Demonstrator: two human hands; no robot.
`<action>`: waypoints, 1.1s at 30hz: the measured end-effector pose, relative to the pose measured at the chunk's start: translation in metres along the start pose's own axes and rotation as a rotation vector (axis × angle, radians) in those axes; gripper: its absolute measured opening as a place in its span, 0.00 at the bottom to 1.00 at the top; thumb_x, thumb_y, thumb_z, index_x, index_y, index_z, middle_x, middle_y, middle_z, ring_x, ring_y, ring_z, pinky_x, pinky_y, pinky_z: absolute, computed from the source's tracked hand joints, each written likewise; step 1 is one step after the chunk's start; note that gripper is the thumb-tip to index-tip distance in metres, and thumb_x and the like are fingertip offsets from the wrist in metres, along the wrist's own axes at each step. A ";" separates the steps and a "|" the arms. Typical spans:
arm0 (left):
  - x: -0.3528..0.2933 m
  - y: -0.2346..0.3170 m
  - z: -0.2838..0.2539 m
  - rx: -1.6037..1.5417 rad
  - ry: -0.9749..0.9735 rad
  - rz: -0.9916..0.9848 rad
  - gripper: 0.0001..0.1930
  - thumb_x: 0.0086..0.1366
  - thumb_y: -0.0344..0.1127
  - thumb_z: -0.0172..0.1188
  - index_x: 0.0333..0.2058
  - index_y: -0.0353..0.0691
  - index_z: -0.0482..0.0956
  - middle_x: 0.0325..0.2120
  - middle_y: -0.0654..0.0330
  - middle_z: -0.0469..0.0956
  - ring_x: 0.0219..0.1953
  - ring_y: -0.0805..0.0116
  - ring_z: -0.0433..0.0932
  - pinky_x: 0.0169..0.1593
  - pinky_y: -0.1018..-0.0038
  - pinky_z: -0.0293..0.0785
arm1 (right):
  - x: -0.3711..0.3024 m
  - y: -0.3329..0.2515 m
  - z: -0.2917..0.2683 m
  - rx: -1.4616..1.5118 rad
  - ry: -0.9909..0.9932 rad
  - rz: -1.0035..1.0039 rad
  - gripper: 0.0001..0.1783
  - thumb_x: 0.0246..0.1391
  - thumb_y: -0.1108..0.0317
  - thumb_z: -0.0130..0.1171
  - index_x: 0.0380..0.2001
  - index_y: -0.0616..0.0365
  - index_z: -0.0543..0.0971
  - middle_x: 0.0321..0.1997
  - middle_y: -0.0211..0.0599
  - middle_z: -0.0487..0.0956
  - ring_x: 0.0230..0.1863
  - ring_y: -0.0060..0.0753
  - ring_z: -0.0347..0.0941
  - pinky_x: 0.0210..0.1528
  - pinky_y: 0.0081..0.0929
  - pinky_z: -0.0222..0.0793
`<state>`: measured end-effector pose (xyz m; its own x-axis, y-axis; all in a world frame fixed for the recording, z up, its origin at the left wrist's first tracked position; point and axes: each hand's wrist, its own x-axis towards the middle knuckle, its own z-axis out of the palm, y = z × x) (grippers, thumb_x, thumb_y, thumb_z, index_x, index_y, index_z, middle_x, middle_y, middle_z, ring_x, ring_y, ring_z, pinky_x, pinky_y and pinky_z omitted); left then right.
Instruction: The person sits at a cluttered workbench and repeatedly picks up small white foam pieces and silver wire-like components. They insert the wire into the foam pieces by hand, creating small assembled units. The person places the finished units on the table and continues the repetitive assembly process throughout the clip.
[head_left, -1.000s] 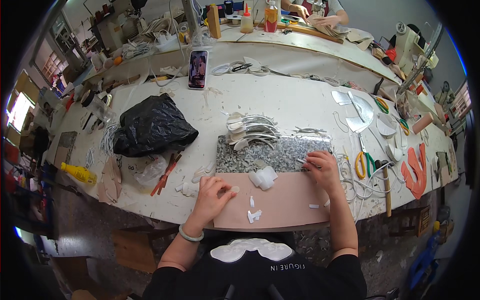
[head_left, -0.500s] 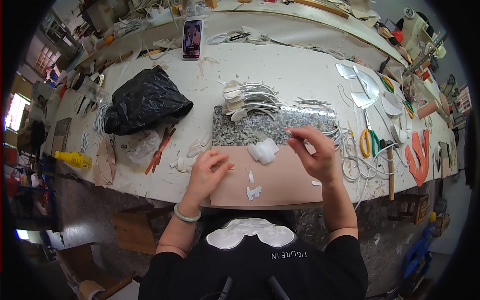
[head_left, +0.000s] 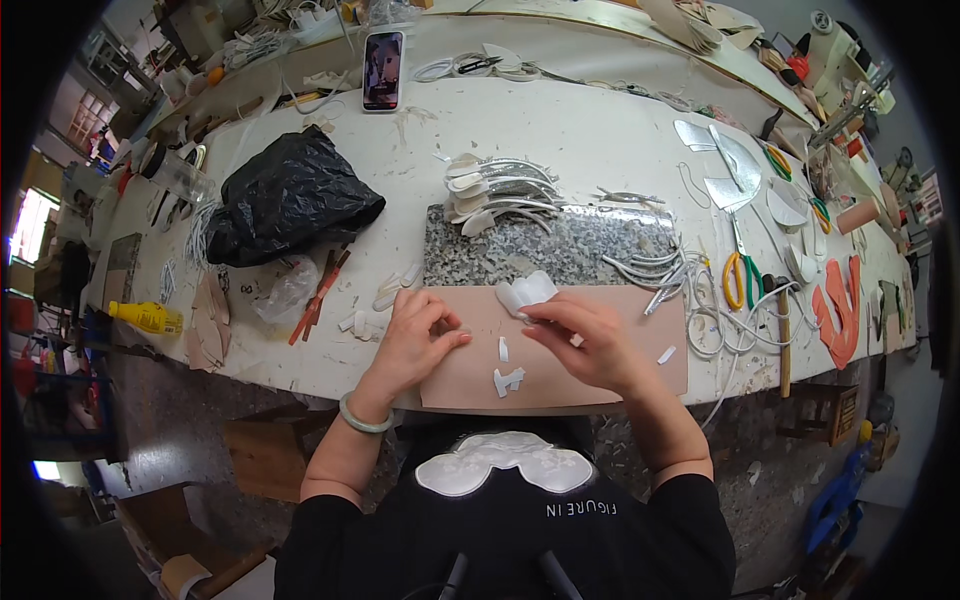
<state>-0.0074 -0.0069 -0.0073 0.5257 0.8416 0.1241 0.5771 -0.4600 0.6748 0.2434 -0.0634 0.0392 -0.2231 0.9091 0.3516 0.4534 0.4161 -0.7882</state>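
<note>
A small pile of thin white translucent pieces [head_left: 527, 289] lies at the far edge of the pinkish-brown sheet [head_left: 460, 385]. My right hand [head_left: 587, 342] reaches in from the right, its thumb and forefinger pinching at the pile's near edge on a white piece. At the sheet's left edge my left hand [head_left: 413, 342] is closed, fingers curled and thumb against the forefinger; what they pinch, if anything, is too small to make out. Between the hands lie a short white strip [head_left: 503, 349] and a few overlapping white scraps [head_left: 508, 381]. Another white strip [head_left: 667, 355] rests right of my right wrist.
Behind the sheet is a speckled stone slab [head_left: 550, 245] with curved silvery tubes [head_left: 515, 185] at its far left. Scissors [head_left: 735, 270], cords [head_left: 705, 320] and a hammer [head_left: 783, 350] lie right. A black plastic bag [head_left: 295, 200], red strips [head_left: 320, 300] and a phone [head_left: 383, 72] stand around.
My right hand has come down and left from above the slab's near edge to the white pile. The left hand has curled its fingers tighter while staying in nearly the same place.
</note>
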 end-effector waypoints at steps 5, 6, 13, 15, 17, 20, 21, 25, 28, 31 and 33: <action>-0.001 0.019 0.002 -0.922 -0.099 -0.426 0.09 0.59 0.33 0.68 0.34 0.37 0.78 0.35 0.63 0.79 0.32 0.78 0.72 0.35 0.81 0.68 | -0.001 0.001 0.021 0.049 -0.041 0.057 0.13 0.49 0.71 0.67 0.39 0.59 0.79 0.35 0.36 0.77 0.30 0.33 0.77 0.30 0.27 0.74; -0.003 0.020 0.005 -1.170 -0.059 -0.418 0.09 0.60 0.33 0.66 0.36 0.37 0.78 0.34 0.62 0.79 0.31 0.80 0.73 0.33 0.83 0.68 | 0.002 -0.012 0.023 0.092 -0.029 0.090 0.17 0.46 0.73 0.67 0.42 0.58 0.79 0.36 0.36 0.77 0.31 0.33 0.77 0.31 0.26 0.75; -0.001 0.043 0.020 -1.509 0.080 -0.408 0.08 0.64 0.30 0.62 0.41 0.35 0.79 0.33 0.59 0.81 0.32 0.76 0.77 0.32 0.79 0.73 | -0.001 -0.001 0.036 -0.141 0.203 -0.297 0.25 0.40 0.80 0.65 0.47 0.57 0.79 0.35 0.35 0.77 0.29 0.31 0.77 0.26 0.25 0.73; -0.008 0.046 0.015 -1.358 0.066 -0.387 0.08 0.65 0.29 0.60 0.42 0.34 0.79 0.34 0.58 0.81 0.36 0.73 0.79 0.37 0.77 0.77 | 0.001 -0.003 0.029 -0.253 0.184 -0.355 0.25 0.40 0.79 0.65 0.46 0.58 0.79 0.34 0.35 0.76 0.28 0.30 0.77 0.25 0.25 0.73; -0.010 0.056 0.010 -1.125 0.085 -0.305 0.10 0.65 0.28 0.59 0.44 0.32 0.79 0.36 0.57 0.82 0.37 0.72 0.80 0.38 0.77 0.78 | 0.003 -0.007 0.022 -0.330 0.145 -0.396 0.24 0.40 0.78 0.64 0.46 0.60 0.79 0.35 0.35 0.76 0.27 0.30 0.76 0.24 0.26 0.72; -0.011 0.059 0.005 -1.030 0.061 -0.269 0.11 0.66 0.27 0.57 0.46 0.30 0.79 0.37 0.56 0.82 0.38 0.73 0.80 0.40 0.78 0.79 | 0.004 -0.013 0.015 -0.365 0.056 -0.407 0.24 0.41 0.76 0.64 0.47 0.61 0.78 0.38 0.35 0.75 0.26 0.31 0.76 0.24 0.26 0.72; -0.011 0.059 0.003 -1.038 0.048 -0.270 0.11 0.66 0.26 0.57 0.46 0.30 0.79 0.38 0.56 0.82 0.39 0.73 0.80 0.41 0.79 0.79 | 0.004 -0.014 0.014 -0.354 0.025 -0.397 0.24 0.42 0.75 0.64 0.47 0.61 0.77 0.39 0.35 0.75 0.26 0.32 0.76 0.24 0.26 0.72; -0.014 0.054 0.000 -1.018 0.015 -0.248 0.11 0.67 0.27 0.56 0.45 0.30 0.79 0.36 0.57 0.82 0.37 0.74 0.80 0.41 0.80 0.79 | 0.006 -0.014 0.010 -0.300 -0.043 -0.364 0.22 0.44 0.73 0.62 0.46 0.61 0.76 0.39 0.35 0.73 0.26 0.35 0.76 0.24 0.28 0.72; -0.013 0.056 -0.002 -0.980 -0.001 -0.282 0.11 0.67 0.28 0.56 0.45 0.30 0.80 0.35 0.58 0.82 0.36 0.76 0.80 0.41 0.81 0.78 | 0.007 -0.016 0.007 -0.374 -0.142 -0.300 0.26 0.39 0.75 0.67 0.46 0.60 0.77 0.38 0.34 0.74 0.26 0.34 0.76 0.25 0.28 0.74; -0.013 0.056 -0.002 -0.922 -0.023 -0.274 0.10 0.67 0.28 0.56 0.44 0.29 0.80 0.35 0.58 0.82 0.35 0.77 0.80 0.40 0.82 0.77 | 0.013 -0.020 -0.001 -0.409 -0.299 -0.311 0.19 0.47 0.71 0.61 0.44 0.65 0.74 0.34 0.38 0.71 0.28 0.36 0.75 0.24 0.31 0.72; -0.013 0.055 -0.003 -0.818 -0.039 -0.224 0.10 0.67 0.28 0.56 0.42 0.29 0.80 0.34 0.58 0.83 0.35 0.77 0.79 0.39 0.83 0.76 | 0.013 -0.020 0.000 -0.421 -0.319 -0.310 0.21 0.46 0.70 0.62 0.44 0.66 0.73 0.35 0.38 0.71 0.30 0.37 0.75 0.24 0.31 0.73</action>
<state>0.0158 -0.0421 0.0298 0.4829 0.8711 -0.0898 0.0444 0.0781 0.9960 0.2315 -0.0599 0.0592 -0.6173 0.7220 0.3125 0.6134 0.6904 -0.3836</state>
